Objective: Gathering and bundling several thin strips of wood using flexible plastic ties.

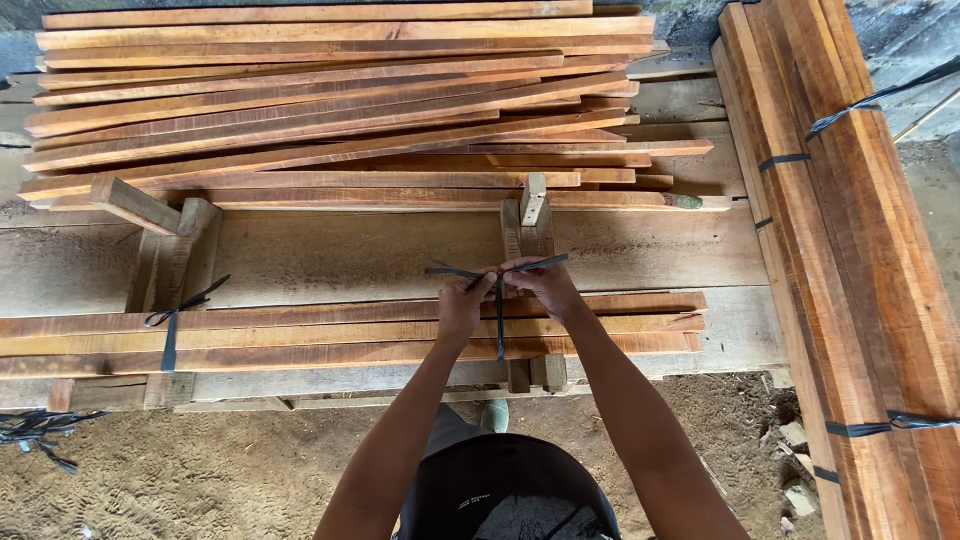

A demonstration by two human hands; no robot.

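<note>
Fingers of both hands (505,285) pinch dark strap (499,320) over slat bundle (300,335), bare bench (350,255) beyond.

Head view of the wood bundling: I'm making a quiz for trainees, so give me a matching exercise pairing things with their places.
Things:
1. loose slat pile
2. strapped bundles
3. dark strap
4. tied strap

Places:
A. between both hands
B. far side of the bench
C. left end of the near slats
D. along the right edge

Pairs: 1-B, 2-D, 3-A, 4-C
</note>
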